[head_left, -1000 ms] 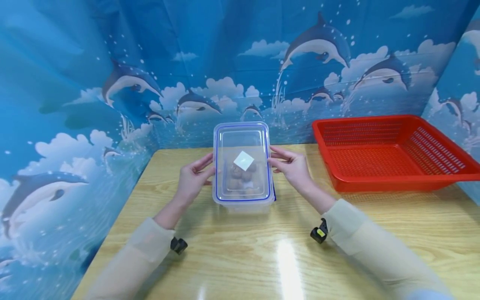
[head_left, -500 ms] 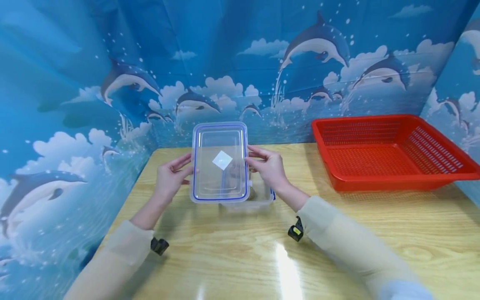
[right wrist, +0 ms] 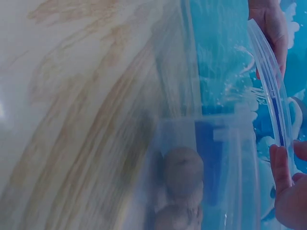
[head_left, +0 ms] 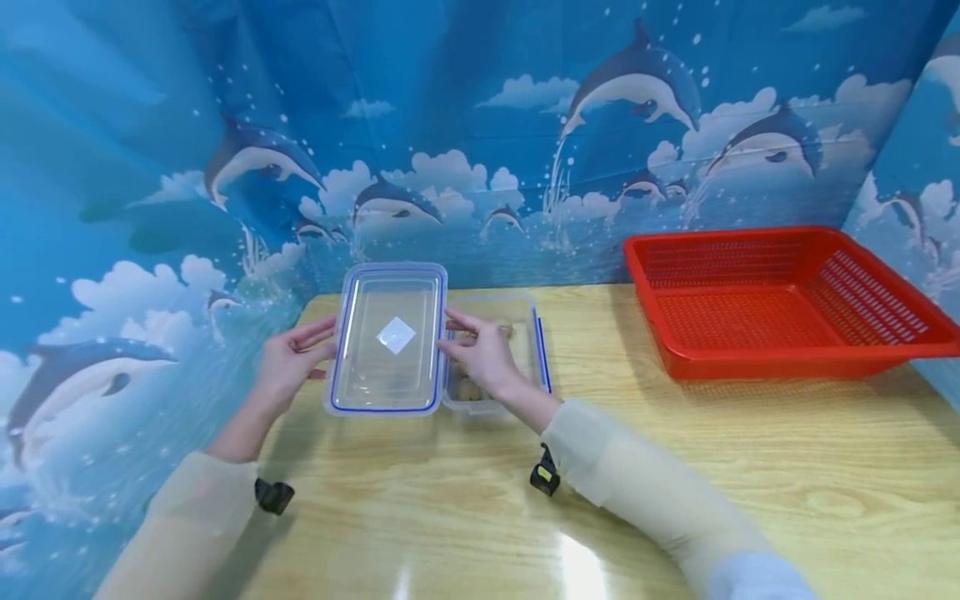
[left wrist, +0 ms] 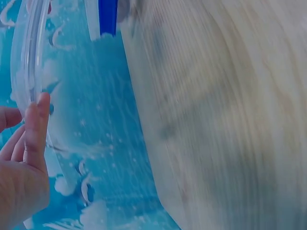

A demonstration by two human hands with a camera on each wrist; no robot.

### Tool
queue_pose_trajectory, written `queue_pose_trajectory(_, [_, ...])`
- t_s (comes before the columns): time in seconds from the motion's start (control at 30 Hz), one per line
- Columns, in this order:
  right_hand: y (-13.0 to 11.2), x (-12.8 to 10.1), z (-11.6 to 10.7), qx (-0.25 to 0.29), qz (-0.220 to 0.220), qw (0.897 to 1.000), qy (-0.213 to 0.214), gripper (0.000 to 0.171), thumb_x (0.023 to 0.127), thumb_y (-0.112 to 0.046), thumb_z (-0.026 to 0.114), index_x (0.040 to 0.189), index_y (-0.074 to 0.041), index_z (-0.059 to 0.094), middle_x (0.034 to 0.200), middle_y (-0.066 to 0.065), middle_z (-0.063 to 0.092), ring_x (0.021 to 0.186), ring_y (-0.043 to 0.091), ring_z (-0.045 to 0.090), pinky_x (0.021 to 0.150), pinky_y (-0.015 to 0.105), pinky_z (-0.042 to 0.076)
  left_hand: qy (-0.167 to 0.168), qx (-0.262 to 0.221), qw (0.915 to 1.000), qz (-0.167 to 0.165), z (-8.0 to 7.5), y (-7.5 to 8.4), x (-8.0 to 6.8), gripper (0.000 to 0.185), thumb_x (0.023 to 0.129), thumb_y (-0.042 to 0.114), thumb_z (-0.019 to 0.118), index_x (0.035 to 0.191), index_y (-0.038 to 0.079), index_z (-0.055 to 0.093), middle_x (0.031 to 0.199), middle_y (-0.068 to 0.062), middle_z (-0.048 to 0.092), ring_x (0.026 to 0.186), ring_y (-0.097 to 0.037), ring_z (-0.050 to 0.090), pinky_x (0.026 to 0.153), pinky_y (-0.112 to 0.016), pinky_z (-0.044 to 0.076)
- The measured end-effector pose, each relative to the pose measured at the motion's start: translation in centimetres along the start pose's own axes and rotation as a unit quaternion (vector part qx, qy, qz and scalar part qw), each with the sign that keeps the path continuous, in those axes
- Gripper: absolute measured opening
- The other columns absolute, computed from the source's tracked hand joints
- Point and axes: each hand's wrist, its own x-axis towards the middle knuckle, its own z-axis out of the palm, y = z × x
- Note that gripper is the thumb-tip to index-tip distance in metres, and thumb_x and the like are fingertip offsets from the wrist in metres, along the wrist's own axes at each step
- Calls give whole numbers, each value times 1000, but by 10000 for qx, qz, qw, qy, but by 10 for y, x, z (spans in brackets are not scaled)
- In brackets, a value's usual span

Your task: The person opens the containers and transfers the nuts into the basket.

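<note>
The left hand [head_left: 288, 367] and right hand [head_left: 480, 358] pinch the long edges of the clear lid [head_left: 387, 339] — held just left of the open box [head_left: 517, 350] of brown round items. Risk: the smooth lid may slip from fingertip grip. Surface — glossy wooden table [head_left: 600, 500]; red basket [head_left: 780, 300] right; dolphin backdrop [head_left: 225, 125] behind.

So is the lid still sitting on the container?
No: both hands hold the clear lid off to the left of the container, whose top is open.
</note>
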Motion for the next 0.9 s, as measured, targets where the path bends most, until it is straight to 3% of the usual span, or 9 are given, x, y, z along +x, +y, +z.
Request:
queue_pose_trajectory(0.13, [3,3,12,-279,18,9996,-89,57,87,0,70,140,-6,51,125,15,61,92,23,69,73,26,57,-111,116,9998,-116,-12,-3,-3,54,92,7,64,140,-5,44,127,-8,59,78,-3,68,63,-30,58])
queue_pose_trajectory(0.27, [7,5,26,-543,-118,9983,-146,55,87,0,71,139,-4,52,123,15,63,89,23,69,71,26,57,-131,334,9991,-214,-23,-6,-6,54,93,8,63,141,-6,42,130,-12,57,78,-2,67,65,-31,59])
queue_pose_trajectory(0.57, [11,4,59,-708,-40,9973,-198,54,88,-1,70,138,-6,52,121,13,63,88,17,68,68,22,56,-95,502,9985,-188,-48,-24,-11,54,96,9,61,142,-9,40,108,19,64,78,-1,66,62,-29,58])
queue_pose_trajectory(0.77, [12,-4,75,-797,119,9967,-116,54,89,-3,70,140,-10,52,120,9,63,87,14,67,66,21,55,-184,783,9961,-358,-58,-32,-13,56,97,15,60,144,-6,38,113,18,63,79,1,65,64,-29,58])
queue_pose_trajectory(0.9, [16,-6,85,-602,183,9980,-61,56,89,-1,69,141,-9,50,119,9,63,90,15,66,69,21,55,-306,759,9959,-390,-64,-35,-13,57,98,16,60,144,-7,37,107,23,62,80,1,64,64,-29,58])
